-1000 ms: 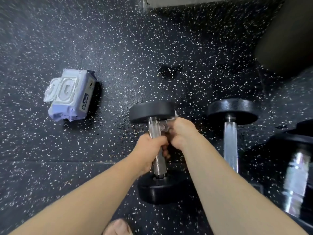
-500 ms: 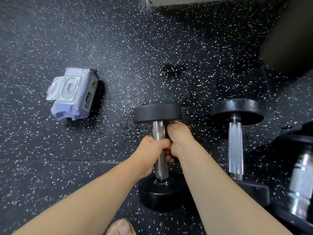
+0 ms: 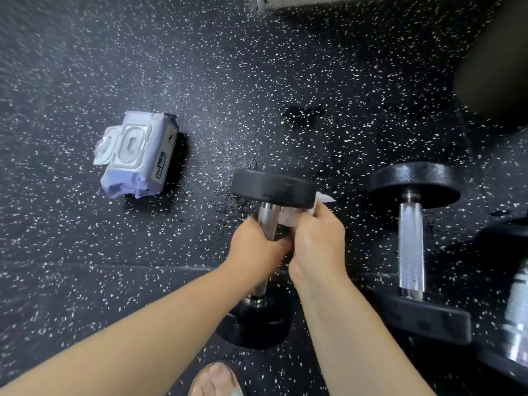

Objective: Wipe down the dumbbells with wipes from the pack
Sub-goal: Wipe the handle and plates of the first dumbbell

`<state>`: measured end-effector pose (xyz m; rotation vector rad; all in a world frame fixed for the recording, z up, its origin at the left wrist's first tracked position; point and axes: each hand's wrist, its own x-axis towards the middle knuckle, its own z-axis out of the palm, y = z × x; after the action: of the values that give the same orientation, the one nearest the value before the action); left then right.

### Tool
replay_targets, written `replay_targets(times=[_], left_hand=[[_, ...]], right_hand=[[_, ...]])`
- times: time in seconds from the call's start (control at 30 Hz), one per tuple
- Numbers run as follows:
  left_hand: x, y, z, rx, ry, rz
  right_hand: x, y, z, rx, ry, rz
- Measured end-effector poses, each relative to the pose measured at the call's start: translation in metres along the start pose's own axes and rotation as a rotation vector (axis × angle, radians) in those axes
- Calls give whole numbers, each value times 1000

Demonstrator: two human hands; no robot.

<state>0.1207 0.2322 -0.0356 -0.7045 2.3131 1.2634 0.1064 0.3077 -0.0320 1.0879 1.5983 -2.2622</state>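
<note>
Head view: left hand [image 3: 258,247] wrapped round the near dumbbell's [image 3: 267,221] handle, steadying it; right hand [image 3: 317,241] pinching a wipe [image 3: 294,214] under its top plate. Pack [image 3: 137,158] lies left, flap open. Second dumbbell [image 3: 411,247] apparently untouched; a third, blurred, at the right edge.

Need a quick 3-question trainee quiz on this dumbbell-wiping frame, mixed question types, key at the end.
1. True or false: the lid of the wipes pack is open.
2. Which hand holds the wipe? A) left hand B) right hand C) neither
3. Fill in: the left hand grips the held dumbbell by its metal ____.

Key:
1. True; the flap lies flipped back.
2. B; the right hand presses the wipe under the upper weight head.
3. Handle. A second dumbbell lies untouched to the right.
</note>
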Motion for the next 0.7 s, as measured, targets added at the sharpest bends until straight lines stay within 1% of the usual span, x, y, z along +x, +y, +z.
replay_targets(times=[0.1,0.2,0.3,0.37,0.43,0.5,0.7], left_hand=[[1,6,-2,-186,-13,1],[2,13,-5,-314,-51,-29],[10,11,-8,-387,-53,-64],[14,6,-10,-416,-61,-82],[16,4,-12,-440,-71,-87],[18,3,-14,-445,-68,-95],[19,3,-18,-474,-96,-121]], right_hand=[[-12,-6,3,80,-47,-70],[-10,-12,8,48,-49,-61],[9,-12,18,-1,-99,65],[20,-11,23,13,-146,168],[24,-10,25,27,-189,220],[23,-8,26,28,-211,191],[-1,-4,12,13,-202,-89]])
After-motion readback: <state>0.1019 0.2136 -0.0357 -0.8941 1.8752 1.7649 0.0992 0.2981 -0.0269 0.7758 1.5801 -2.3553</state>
